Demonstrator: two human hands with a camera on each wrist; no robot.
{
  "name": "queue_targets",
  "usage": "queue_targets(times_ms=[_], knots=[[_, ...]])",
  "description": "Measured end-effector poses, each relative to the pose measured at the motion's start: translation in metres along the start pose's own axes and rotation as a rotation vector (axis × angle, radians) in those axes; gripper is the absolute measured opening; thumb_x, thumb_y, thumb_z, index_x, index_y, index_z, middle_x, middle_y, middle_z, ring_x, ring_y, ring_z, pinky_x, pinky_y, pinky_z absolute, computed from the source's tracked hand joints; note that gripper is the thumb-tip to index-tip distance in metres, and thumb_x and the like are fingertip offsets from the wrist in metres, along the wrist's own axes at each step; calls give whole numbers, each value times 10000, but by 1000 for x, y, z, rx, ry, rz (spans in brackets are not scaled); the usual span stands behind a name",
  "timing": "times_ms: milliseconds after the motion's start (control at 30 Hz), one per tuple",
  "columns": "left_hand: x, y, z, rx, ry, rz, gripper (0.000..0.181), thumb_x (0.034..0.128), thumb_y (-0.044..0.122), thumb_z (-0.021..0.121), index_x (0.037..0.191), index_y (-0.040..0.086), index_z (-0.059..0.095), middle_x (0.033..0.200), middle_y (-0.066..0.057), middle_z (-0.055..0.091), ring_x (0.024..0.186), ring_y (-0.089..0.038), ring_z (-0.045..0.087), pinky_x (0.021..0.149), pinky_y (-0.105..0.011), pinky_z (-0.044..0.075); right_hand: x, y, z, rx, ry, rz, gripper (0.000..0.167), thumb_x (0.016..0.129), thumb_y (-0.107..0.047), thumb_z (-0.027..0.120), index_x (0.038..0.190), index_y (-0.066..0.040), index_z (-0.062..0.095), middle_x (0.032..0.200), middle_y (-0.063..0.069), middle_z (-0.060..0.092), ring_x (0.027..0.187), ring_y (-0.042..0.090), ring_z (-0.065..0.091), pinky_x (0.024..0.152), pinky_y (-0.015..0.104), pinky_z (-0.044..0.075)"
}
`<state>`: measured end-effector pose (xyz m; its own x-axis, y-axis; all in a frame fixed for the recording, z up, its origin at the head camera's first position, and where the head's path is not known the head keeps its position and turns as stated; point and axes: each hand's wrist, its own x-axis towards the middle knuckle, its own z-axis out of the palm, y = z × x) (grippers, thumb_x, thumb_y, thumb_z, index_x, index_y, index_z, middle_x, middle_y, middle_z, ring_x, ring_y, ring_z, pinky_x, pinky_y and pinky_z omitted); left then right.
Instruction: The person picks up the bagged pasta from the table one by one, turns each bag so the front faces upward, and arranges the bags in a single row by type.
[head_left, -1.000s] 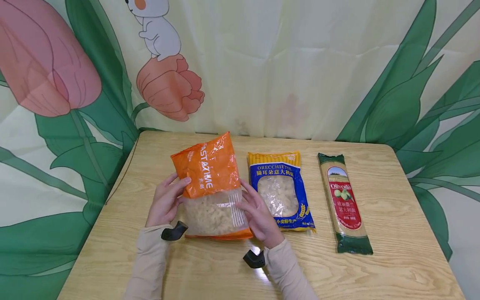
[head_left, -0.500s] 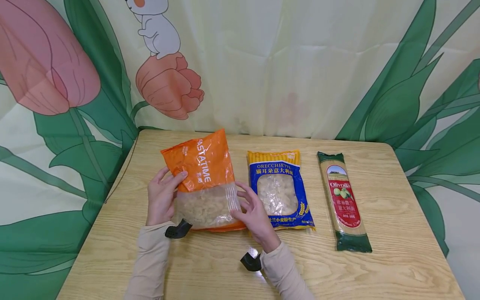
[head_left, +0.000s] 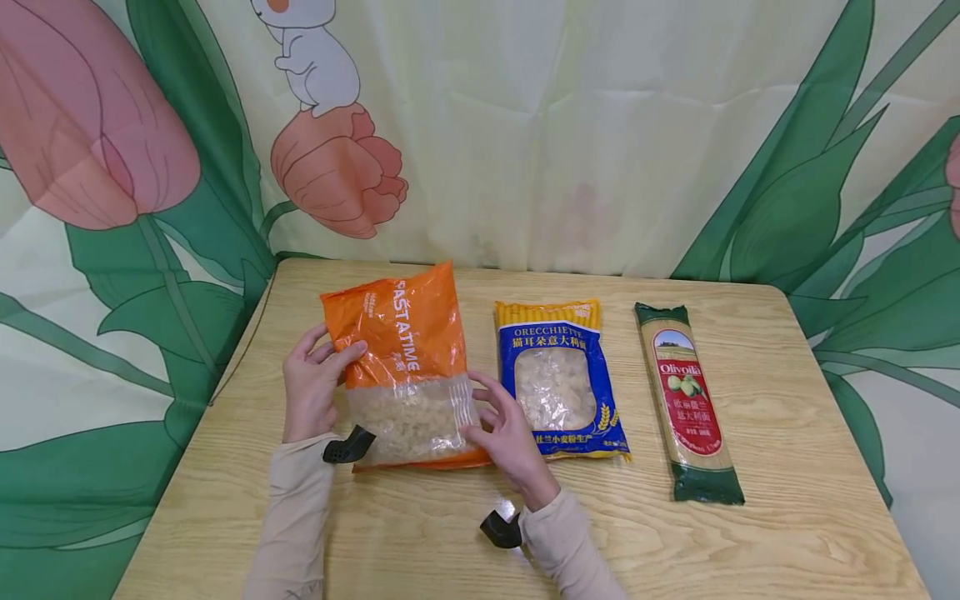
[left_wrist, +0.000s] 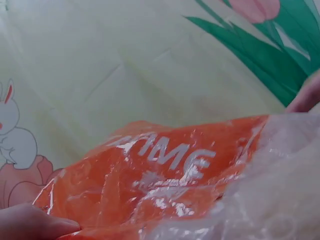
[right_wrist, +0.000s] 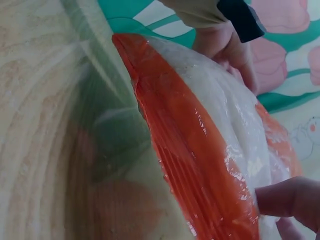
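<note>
An orange bag of pasta marked PASTATIME, with a clear window in its lower half, is between both hands left of centre. My left hand pinches its left edge, thumb on the front and fingers behind. My right hand grips the lower right edge, its thumb pressed on the clear film. Seen from the right wrist, the orange bottom seam faces the tabletop; whether it touches is unclear. Just right of that hand lies a blue and yellow bag of orecchiette.
Farther right lies a long pack of spaghetti with green ends and a red label. All of this is on a light wooden table. A printed curtain with tulips and a rabbit hangs along the back edge.
The orange bag has shifted left with both hands and its front now turns more toward the head camera. Both hands keep their hold; the other two packs stay put.
</note>
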<state>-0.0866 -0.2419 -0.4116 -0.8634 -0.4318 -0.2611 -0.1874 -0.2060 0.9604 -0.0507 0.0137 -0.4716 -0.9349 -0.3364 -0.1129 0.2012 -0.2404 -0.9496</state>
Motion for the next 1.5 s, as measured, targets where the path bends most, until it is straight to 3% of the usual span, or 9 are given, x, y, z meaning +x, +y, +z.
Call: queue_targets(times_ms=[200, 467, 833, 967, 1233, 1500], knots=[[6, 5, 0, 66, -36, -11, 658, 787, 161, 854, 1375, 137, 560, 1016, 21, 692, 839, -106, 700, 692, -219, 594, -2, 3, 1, -39, 37, -3, 757, 821, 205, 607, 1475, -138, 441, 1325, 222, 510, 1054, 233, 645, 735, 244, 566], [14, 5, 0, 96, -34, -16, 619, 827, 182, 821, 1388, 149, 562, 1018, 17, 689, 856, -112, 694, 722, -226, 600, 0, 8, 4, -44, 25, 7, 754, 844, 201, 582, 1498, -139, 426, 1359, 247, 474, 1056, 226, 650, 751, 232, 561], [27, -6, -2, 136, -14, -57, 628, 828, 178, 819, 1400, 143, 560, 991, 36, 675, 787, -76, 697, 681, -214, 594, 2, 17, 8, -94, 48, 25, 754, 831, 205, 574, 1499, -109, 423, 1361, 265, 496, 1093, 354, 645, 738, 234, 558], [31, -11, -3, 153, -6, -78, 633, 830, 178, 818, 1405, 146, 556, 1002, 30, 667, 772, -68, 697, 672, -213, 592, 3, 21, 9, -116, 58, 34, 749, 828, 209, 574, 1494, -102, 430, 1359, 265, 497, 1052, 344, 658, 700, 215, 548], [34, -15, 0, 192, -9, -51, 626, 842, 165, 804, 1413, 132, 549, 944, 60, 665, 740, -34, 679, 641, -187, 571, 5, 24, 12, -129, 73, 44, 747, 834, 202, 575, 1496, -111, 429, 1375, 255, 492, 1009, 311, 667, 685, 191, 526], [42, -18, 0, 186, -32, -48, 614, 857, 151, 788, 1417, 102, 541, 849, 116, 668, 723, -24, 675, 646, -187, 575, 7, 24, 14, -160, 81, 27, 716, 822, 192, 569, 1476, -75, 450, 1379, 254, 503, 1046, 366, 654, 723, 196, 525]])
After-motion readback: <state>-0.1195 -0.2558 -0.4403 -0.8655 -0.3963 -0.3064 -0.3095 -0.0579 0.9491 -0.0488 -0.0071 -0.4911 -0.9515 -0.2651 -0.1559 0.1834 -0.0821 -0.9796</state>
